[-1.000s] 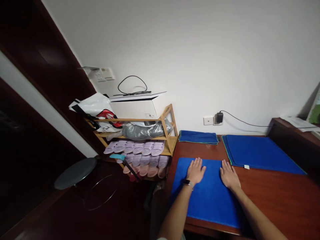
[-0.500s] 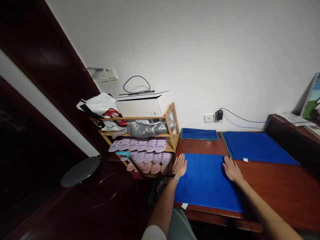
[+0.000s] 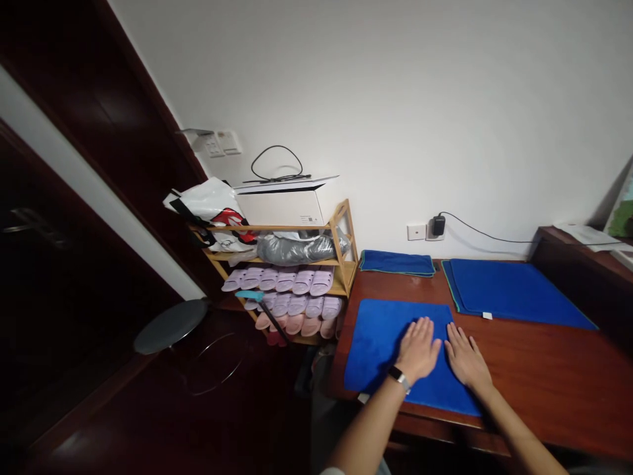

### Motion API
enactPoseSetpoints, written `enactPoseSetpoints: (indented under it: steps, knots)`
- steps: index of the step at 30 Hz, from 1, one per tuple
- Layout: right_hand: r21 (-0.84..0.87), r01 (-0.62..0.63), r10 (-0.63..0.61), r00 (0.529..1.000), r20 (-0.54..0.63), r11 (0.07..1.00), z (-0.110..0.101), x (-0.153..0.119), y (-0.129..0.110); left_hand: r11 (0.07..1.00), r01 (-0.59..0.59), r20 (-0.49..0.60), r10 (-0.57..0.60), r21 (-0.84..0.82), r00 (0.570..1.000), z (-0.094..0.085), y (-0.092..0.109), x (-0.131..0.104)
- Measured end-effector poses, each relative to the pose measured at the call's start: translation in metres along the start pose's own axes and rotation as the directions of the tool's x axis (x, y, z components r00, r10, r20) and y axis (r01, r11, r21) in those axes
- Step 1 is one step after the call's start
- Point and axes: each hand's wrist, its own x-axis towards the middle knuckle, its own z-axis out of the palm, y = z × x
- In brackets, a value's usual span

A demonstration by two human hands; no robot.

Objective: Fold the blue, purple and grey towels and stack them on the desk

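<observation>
A blue cloth (image 3: 378,336) lies spread flat at the front of the brown wooden table (image 3: 558,369), with a white tag at its near edge. On the middle-right part of this cloth rests my left hand (image 3: 418,349), palm down with its fingers stretched out; a watch is on the wrist. Flat at the cloth's right edge is my right hand (image 3: 467,359), fingers extended. Behind them, a folded blue cloth (image 3: 398,262) with green edging sits by the wall. Another, larger blue cloth (image 3: 514,290), layered and tagged, lies at the back right.
Left of the table stands a wooden rack (image 3: 341,244) holding a white box (image 3: 281,206), a bag and several slippers (image 3: 287,282). A round stool (image 3: 173,324) is farther left. A black adapter (image 3: 438,225) is plugged into the wall, its cord running right.
My left hand has moved right, from the cloth's left edge to its middle-right part, close to my right hand. My right hand stays at the right edge, slightly nearer to me.
</observation>
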Motion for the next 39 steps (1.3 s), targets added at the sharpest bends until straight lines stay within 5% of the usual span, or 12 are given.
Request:
enactPoseSetpoints:
  steps: [2, 4, 8, 11, 14, 23, 28, 35, 37, 39]
  knots:
    - [-0.025, 0.024, -0.023, 1.000, 0.009, 0.999, -0.001, -0.001, 0.001, 0.999, 0.005, 0.051, -0.002, -0.044, 0.999, 0.012, 0.022, 0.003]
    - [-0.037, 0.020, -0.020, 1.000, 0.013, 0.999, -0.001, -0.002, 0.001, 0.998, 0.030, 0.088, -0.025, -0.058, 0.996, 0.014, 0.019, -0.003]
    - [-0.006, -0.014, 0.014, 1.000, -0.004, 1.000, 0.001, -0.003, 0.000, 0.979, 0.202, 0.079, -0.204, 0.032, 0.976, -0.009, -0.042, -0.046]
    - [0.017, -0.013, 0.013, 1.000, -0.017, 1.000, 0.003, -0.003, 0.000, 0.907, 0.389, 0.019, -0.397, 0.165, 0.918, -0.032, -0.096, -0.086]
    - [0.015, -0.010, 0.010, 1.000, -0.018, 1.000, 0.002, -0.001, -0.001, 0.866, 0.435, -0.046, -0.437, 0.248, 0.898, -0.040, -0.125, -0.111]
    - [0.036, -0.018, 0.020, 0.997, -0.079, 0.999, -0.003, -0.027, -0.004, 0.859, 0.411, -0.129, -0.391, 0.304, 0.911, -0.034, -0.129, -0.114]
    - [0.043, 0.004, -0.001, 0.997, -0.080, 0.999, 0.009, -0.043, -0.005, 0.890, 0.381, -0.201, -0.337, 0.252, 0.920, -0.047, -0.099, -0.109]
    - [-0.002, 0.021, -0.021, 0.996, -0.081, 1.000, 0.014, -0.040, 0.000, 0.999, 0.011, -0.031, -0.010, 0.031, 0.999, -0.017, 0.026, -0.048]
    - [-0.026, 0.038, -0.040, 0.996, -0.075, 0.999, 0.014, -0.041, 0.001, 1.000, -0.015, 0.012, 0.015, -0.002, 1.000, -0.006, 0.039, -0.035]
    - [-0.029, 0.037, -0.039, 0.997, -0.069, 0.999, 0.012, -0.042, 0.000, 0.999, 0.037, 0.033, -0.036, -0.006, 0.999, -0.001, 0.029, -0.034]
